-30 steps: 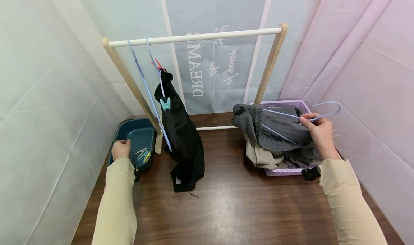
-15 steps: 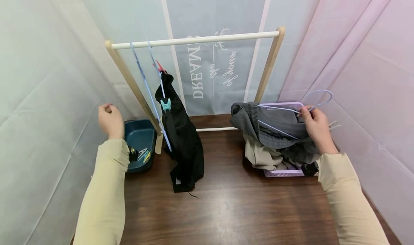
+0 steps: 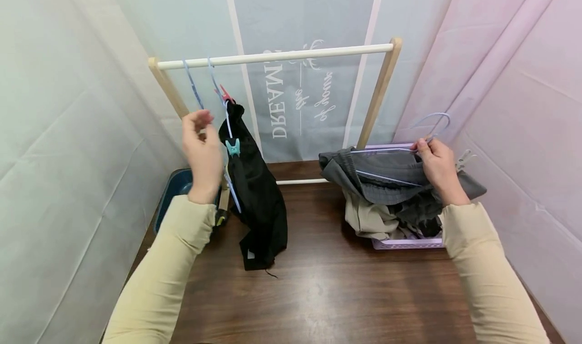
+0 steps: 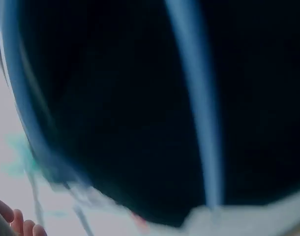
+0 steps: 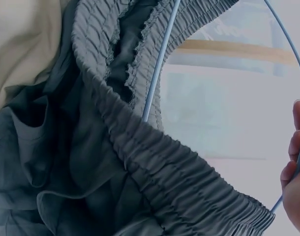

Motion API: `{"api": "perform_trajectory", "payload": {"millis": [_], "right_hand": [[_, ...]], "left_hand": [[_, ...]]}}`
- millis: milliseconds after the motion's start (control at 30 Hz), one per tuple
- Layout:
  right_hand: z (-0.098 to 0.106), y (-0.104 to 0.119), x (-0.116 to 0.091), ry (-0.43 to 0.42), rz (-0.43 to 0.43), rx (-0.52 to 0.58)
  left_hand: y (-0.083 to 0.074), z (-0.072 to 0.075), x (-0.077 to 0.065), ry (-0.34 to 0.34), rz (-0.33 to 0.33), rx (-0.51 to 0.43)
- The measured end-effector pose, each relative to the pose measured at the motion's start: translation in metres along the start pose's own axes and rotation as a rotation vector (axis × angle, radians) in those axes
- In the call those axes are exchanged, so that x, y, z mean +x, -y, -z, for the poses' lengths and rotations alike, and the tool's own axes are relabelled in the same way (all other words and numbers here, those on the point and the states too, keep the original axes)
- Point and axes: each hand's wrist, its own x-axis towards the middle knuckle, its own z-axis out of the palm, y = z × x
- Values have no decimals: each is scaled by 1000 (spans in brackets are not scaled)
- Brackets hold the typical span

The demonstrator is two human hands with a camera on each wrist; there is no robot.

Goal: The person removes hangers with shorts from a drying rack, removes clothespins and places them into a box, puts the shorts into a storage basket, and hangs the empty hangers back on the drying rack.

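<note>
My right hand (image 3: 438, 164) pinches a light blue clothes hanger (image 3: 386, 177) just below its hook. Dark grey trousers (image 3: 386, 192) hang on it, the hanger running through their gathered elastic waistband (image 5: 174, 162). They lie over the purple basket (image 3: 404, 244). My left hand (image 3: 202, 144), blurred, is raised at the rack's left side with fingers loosely curled; I see nothing in it. Close by, a black garment (image 3: 259, 197) hangs on a second blue hanger, with a red clothespin (image 3: 225, 94) and a turquoise clothespin (image 3: 233, 147) on it.
A white rail (image 3: 282, 56) on wooden legs spans the rack; another blue hanger (image 3: 193, 84) hangs at its left end. A dark teal bin (image 3: 170, 197) stands behind my left arm. Beige cloth (image 3: 368, 217) lies in the basket. A pale clothespin (image 3: 465, 159) shows beside my right hand.
My left hand has risen from the teal bin and swung right to the rack's left side. My right hand has lifted the hanger and grey trousers slightly, shifting them left.
</note>
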Motion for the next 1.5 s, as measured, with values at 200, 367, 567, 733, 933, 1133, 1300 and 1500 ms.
{"api": "perform_trajectory", "payload": {"millis": [200, 367, 567, 733, 933, 1133, 1300, 1500], "right_hand": [[-6, 13, 6, 15, 2, -36], [-11, 21, 12, 64, 37, -80], [-13, 26, 14, 59, 62, -107], [-18, 29, 14, 66, 92, -124], [-18, 30, 11, 41, 83, -141], [-22, 29, 11, 13, 90, -141], [-25, 30, 9, 49, 89, -133], [-27, 30, 6, 75, 105, -143]], "left_hand": [[-13, -30, -40, 260, -293, 160], [-9, -42, -57, 277, -529, 370], [-5, -53, -66, 249, -644, 477], [-8, -67, -82, 310, -775, 546], [-21, -91, -127, 598, -541, 431], [-6, -115, -161, 790, -202, 352], [12, -132, -151, 724, -179, 376], [26, -145, -137, 745, -148, 427]]}}
